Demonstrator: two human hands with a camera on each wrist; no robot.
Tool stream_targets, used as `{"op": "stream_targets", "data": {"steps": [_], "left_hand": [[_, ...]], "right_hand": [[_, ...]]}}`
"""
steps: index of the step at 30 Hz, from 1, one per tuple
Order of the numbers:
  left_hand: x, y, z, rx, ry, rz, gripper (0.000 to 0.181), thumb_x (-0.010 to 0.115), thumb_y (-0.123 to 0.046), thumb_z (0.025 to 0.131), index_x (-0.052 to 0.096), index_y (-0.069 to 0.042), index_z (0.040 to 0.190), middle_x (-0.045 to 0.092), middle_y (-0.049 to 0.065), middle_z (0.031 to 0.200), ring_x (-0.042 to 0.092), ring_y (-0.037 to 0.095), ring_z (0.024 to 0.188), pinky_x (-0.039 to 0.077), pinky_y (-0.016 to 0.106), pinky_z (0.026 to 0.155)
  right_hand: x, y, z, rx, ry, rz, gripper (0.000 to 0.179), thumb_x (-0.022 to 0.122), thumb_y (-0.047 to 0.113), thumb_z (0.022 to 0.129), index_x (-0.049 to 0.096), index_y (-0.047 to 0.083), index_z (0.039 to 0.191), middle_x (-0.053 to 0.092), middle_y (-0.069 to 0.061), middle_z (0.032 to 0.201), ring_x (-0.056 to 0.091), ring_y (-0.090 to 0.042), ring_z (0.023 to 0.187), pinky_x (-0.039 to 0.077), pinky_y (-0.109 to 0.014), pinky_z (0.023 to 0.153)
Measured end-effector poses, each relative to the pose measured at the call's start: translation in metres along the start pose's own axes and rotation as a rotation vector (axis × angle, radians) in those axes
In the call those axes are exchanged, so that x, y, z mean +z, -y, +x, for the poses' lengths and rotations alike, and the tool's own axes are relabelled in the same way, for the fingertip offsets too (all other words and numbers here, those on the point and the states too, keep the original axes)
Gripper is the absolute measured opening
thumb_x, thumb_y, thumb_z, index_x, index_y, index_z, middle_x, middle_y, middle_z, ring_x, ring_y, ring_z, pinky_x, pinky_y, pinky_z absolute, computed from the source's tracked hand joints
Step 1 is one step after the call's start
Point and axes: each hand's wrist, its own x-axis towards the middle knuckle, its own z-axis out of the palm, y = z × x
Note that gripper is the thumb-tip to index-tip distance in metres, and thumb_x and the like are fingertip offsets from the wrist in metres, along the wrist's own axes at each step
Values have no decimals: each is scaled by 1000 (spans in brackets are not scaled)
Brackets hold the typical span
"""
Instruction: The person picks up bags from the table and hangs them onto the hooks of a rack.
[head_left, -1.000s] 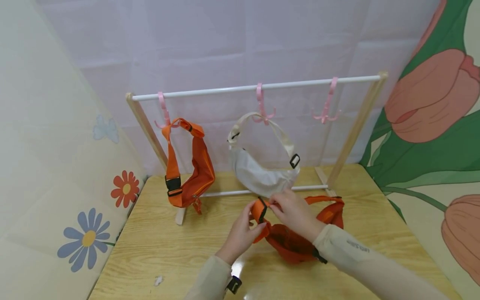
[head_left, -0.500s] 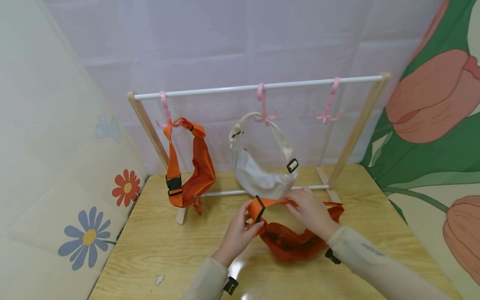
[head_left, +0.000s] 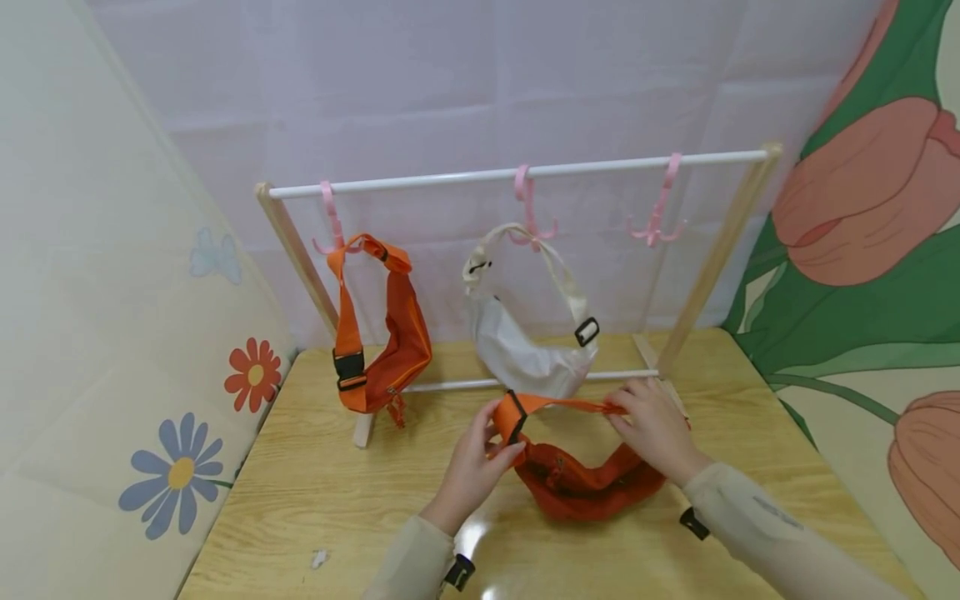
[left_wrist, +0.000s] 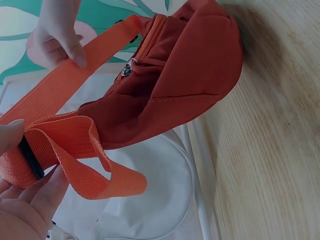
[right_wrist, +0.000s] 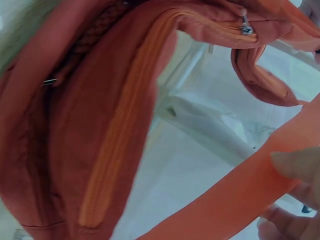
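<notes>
— Where to find the red-orange waist bag [head_left: 577, 500]?
— Low over the counter [head_left: 300, 500], in front of the rack [head_left: 615, 169], slung between two hands; touching the wood or just clear of it, hard to tell.
— And the grip?
— Left hand [head_left: 467, 471] curled, thumb against fingers, round the strap [head_left: 566, 403] at its black slider [head_left: 517, 417]. Right hand [head_left: 658, 433] nearly closed too, pinching the same strap farther along.
— Why at two points?
— Probably to stretch the webbing out between them, with the pouch sagging below, out of the way. Behind, the white waist bag [head_left: 528, 354] and the orange waist bag [head_left: 408, 342]: looped by their straps over pink hooks [head_left: 528, 204], presumably to hang free.
— Materials?
— Flat, ribbed webbing, with a loose loop [left_wrist: 120, 184] near the left hand. Soft, matte cloth, curved like a crescent, with a bright orange zipper [right_wrist: 127, 120] and small metal pull [right_wrist: 245, 28]. Stiff slider, apparently plastic.
</notes>
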Motion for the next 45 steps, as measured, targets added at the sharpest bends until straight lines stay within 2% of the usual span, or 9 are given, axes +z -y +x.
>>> {"op": "stream_targets", "data": {"steps": [9, 12, 15, 22, 26, 31, 35, 39, 45], "left_hand": [[-1, -2, -1, 3, -13, -10, 55, 71, 0, 87, 44, 3, 135, 56, 22, 124, 62, 35, 108, 55, 29, 72], [0, -2, -1, -2, -21, -5, 55, 71, -1, 87, 45, 3, 135, 55, 22, 126, 62, 35, 109, 55, 29, 74], [0, -2, -1, 4, -22, -4, 55, 71, -1, 87, 45, 3, 135, 56, 22, 126, 61, 35, 109, 55, 29, 74], [0, -1, -2, 4, -35, -26, 54, 71, -2, 87, 46, 1, 134, 57, 21, 124, 61, 35, 109, 54, 28, 73], [0, 0, -3, 6, -47, -26, 53, 71, -2, 87, 46, 1, 134, 56, 21, 125, 62, 35, 109, 54, 29, 72], [-2, 1, -4, 18, -51, -30, 53, 71, -2, 87, 46, 2, 134, 55, 21, 127, 61, 36, 109, 55, 30, 72], [-3, 1, -5, 15, -51, -11, 53, 71, -3, 88, 46, 2, 135, 56, 21, 125, 62, 35, 107, 55, 30, 72], [-4, 1, -5, 56, -55, 23, 51, 71, -2, 88, 48, 3, 133, 60, 20, 120, 63, 34, 102, 55, 30, 73], [-5, 2, -6, 127, -68, 58, 48, 70, 2, 87, 50, 5, 131, 62, 18, 117, 61, 32, 99, 53, 32, 78]], "right_hand": [[1, -19, -15, 34, -2, 3, 24, 83, -4, 61, 69, 4, 79, 62, -13, 85, 54, -38, 85, 46, -53, 76], [2, -24, -19, 70, 27, 19, 23, 82, -5, 62, 69, 3, 80, 64, -16, 90, 58, -44, 94, 45, -59, 84], [1, -28, -24, 109, 53, 28, 22, 81, -5, 64, 69, 2, 81, 65, -18, 93, 59, -47, 97, 45, -60, 86], [0, -35, -33, 172, 54, 67, 20, 78, -9, 68, 70, 2, 83, 68, -18, 92, 64, -39, 89, 50, -53, 77], [-1, -39, -37, 194, 64, 86, 19, 75, -10, 70, 69, 4, 82, 68, -10, 85, 64, -31, 80, 50, -48, 71], [-6, -43, -40, 312, 140, 124, 14, 71, -7, 79, 71, 2, 90, 69, -10, 85, 61, -22, 72, 48, -42, 64], [-13, -44, -39, 396, 178, 149, 14, 66, -5, 84, 71, -4, 98, 70, -18, 91, 63, -27, 74, 48, -42, 64], [-19, -47, -37, 453, 192, 160, 16, 63, -3, 86, 69, -6, 101, 69, -23, 94, 62, -29, 73, 47, -42, 62], [-26, -50, -33, 486, 177, 160, 21, 60, -4, 86, 68, -9, 105, 67, -27, 93, 44, -17, 54, 35, -31, 50]]}}
